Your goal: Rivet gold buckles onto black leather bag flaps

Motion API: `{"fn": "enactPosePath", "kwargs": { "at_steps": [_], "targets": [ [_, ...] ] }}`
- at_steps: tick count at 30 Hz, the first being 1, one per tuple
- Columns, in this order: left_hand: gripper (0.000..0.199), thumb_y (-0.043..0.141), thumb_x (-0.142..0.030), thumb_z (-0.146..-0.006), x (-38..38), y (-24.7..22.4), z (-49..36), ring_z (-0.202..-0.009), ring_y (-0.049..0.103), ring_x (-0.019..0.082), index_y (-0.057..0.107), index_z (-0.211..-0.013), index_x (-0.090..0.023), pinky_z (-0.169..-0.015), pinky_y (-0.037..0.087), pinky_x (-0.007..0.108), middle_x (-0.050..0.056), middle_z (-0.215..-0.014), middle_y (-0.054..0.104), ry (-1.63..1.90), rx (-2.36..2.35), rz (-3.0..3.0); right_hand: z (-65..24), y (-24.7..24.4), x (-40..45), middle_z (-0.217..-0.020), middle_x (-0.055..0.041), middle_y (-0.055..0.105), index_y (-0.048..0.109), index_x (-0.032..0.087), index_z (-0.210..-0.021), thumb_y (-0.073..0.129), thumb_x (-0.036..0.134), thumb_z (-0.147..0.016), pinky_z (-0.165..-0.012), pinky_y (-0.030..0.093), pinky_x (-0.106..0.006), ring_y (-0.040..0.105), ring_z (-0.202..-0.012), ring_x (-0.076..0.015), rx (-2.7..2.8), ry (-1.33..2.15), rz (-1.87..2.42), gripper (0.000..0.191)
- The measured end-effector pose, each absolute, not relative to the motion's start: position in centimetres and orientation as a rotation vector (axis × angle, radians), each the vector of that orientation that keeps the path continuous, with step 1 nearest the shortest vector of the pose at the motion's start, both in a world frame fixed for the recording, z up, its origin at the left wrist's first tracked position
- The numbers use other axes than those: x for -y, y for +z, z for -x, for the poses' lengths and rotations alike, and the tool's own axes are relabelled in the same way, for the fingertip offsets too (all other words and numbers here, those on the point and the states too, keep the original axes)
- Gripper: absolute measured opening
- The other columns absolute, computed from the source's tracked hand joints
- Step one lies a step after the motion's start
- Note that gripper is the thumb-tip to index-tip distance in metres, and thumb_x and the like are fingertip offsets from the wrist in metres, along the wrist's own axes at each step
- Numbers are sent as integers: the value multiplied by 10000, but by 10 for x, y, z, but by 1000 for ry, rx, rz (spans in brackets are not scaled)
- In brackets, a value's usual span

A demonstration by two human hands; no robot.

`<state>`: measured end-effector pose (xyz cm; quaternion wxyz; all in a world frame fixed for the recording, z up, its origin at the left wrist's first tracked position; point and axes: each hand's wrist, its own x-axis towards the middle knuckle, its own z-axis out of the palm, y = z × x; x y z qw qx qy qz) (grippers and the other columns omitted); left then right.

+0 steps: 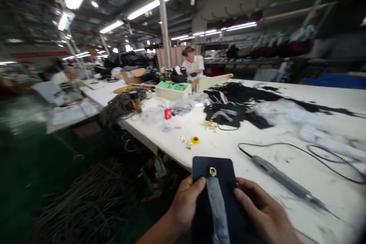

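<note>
Between my two hands is a dark flat panel (200,206) with rounded top corners, tilted up toward me. A gold metal fitting (212,171) sits near its top edge, and a pale translucent strip (217,209) runs down from it. My left hand (184,200) grips the panel's left edge, thumb on the front face. My right hand (261,209) holds the right edge the same way, with its fingers partly hidden behind. The panel's lower end is out of the frame.
On the white table (171,133) lie a grey pen-shaped tool (281,177) with a black cord, a yellow ring (195,140), small gold pieces (209,124), black material (225,112) and a red container (167,113). A person (194,63) works behind a green-topped machine (173,89).
</note>
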<state>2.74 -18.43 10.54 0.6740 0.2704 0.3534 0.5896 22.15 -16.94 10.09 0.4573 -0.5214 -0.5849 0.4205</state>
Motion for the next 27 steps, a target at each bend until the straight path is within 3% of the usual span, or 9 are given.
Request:
{"fn": "enactPosePath", "kwargs": {
  "at_steps": [4,12,18,21,23,27],
  "targets": [
    [445,751,-428,-928,179,99,-28,-1054,764,303,750,-1261,-132,-998,567,428,152,-1107,813,1219,-819,-602,-228,96,181,-943,-80,789,786,186,-1014,754,615,-865,-727,579,-330,724,-844,-262,1241,1420,1227,455],
    [413,722,-406,-961,176,88,-36,-1080,756,270,741,-1300,-170,-994,562,378,114,-1171,808,1118,-859,-707,-226,84,191,-792,-24,734,743,183,-865,849,524,-823,-643,502,-268,644,-705,-176,860,1469,1182,359],
    [397,759,-440,-929,180,72,-33,-906,779,260,794,-1167,-125,-828,592,343,131,-1056,827,777,-884,-777,-227,79,163,-775,-12,735,713,211,-871,879,523,-772,-630,532,-298,636,-632,-167,512,1432,1105,367],
    [431,775,-463,-908,182,72,-36,-905,783,279,792,-1169,-120,-816,614,372,140,-1054,826,776,-905,-700,-229,74,159,-1042,-62,767,732,231,-1147,812,535,-845,-787,567,-362,706,-879,-228,680,1242,1229,435],
    [447,777,-466,-904,181,75,-38,-913,784,283,784,-1189,-122,-834,621,388,141,-1054,825,815,-913,-653,-234,72,166,-1176,-80,731,687,245,-1284,795,480,-881,-866,557,-386,687,-1018,-243,870,925,1349,478],
    [451,783,-461,-895,177,81,-40,-910,780,273,778,-1199,-128,-863,616,386,124,-1032,826,904,-958,-616,-243,78,192,-1017,-65,709,754,243,-1101,760,304,-931,-836,543,-383,668,-941,-222,1434,406,1342,181]
  ]
}}
